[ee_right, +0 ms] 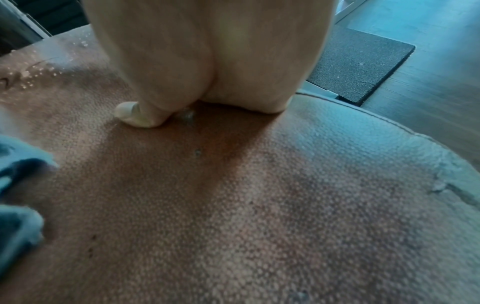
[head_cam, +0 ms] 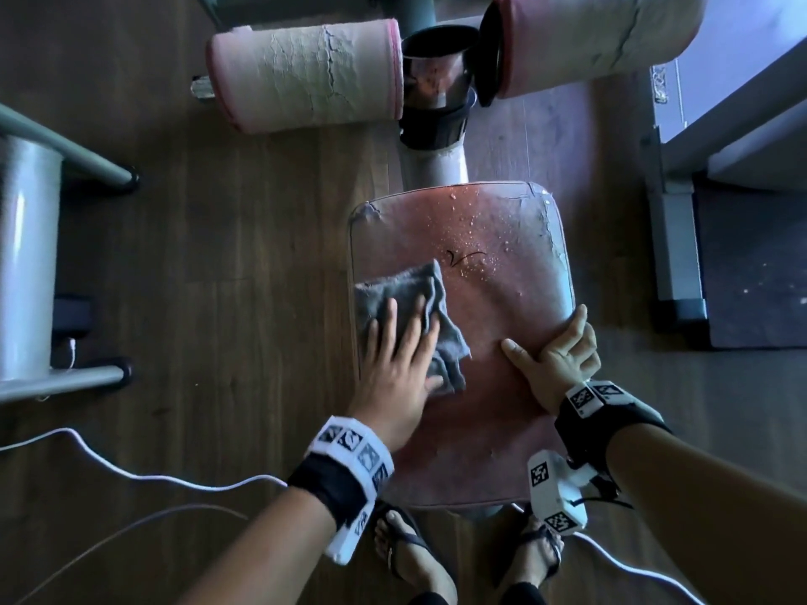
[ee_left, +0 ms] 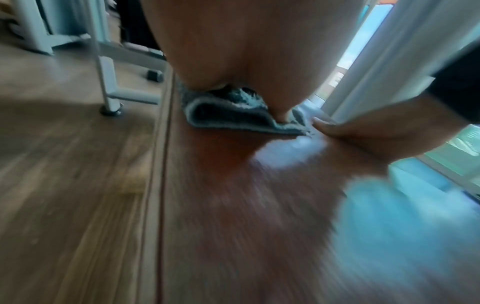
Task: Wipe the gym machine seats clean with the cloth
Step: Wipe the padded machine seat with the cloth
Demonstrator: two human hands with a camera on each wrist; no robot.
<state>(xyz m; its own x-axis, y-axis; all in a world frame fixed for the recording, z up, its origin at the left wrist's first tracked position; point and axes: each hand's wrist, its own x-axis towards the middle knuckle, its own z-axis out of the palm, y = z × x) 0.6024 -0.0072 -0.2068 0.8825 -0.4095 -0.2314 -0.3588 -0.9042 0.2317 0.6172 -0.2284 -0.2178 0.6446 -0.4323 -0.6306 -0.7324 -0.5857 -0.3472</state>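
A worn red padded seat (head_cam: pixel 480 307) fills the middle of the head view. Water droplets (head_cam: pixel 471 229) speckle its far half. A crumpled grey cloth (head_cam: pixel 415 286) lies on the seat's left side. My left hand (head_cam: pixel 393 342) presses flat on the cloth with straight, spread fingers. My right hand (head_cam: pixel 554 351) grips the seat's right edge, thumb on top and fingers curled over the rim. In the left wrist view the folded cloth (ee_left: pixel 233 115) shows under my palm (ee_left: pixel 246 51). In the right wrist view my right hand (ee_right: pixel 207 61) rests on the textured seat (ee_right: pixel 233 205), with the cloth (ee_right: pixel 18 174) at left.
Two cracked pink roller pads (head_cam: pixel 305 76) (head_cam: pixel 589 37) flank a dark post (head_cam: pixel 436 102) beyond the seat. A grey machine frame (head_cam: pixel 26 264) stands at left, a black mat (head_cam: pixel 751 264) at right. A white cable (head_cam: pixel 131 469) crosses the wooden floor. My sandalled feet (head_cam: pixel 406 548) are below the seat.
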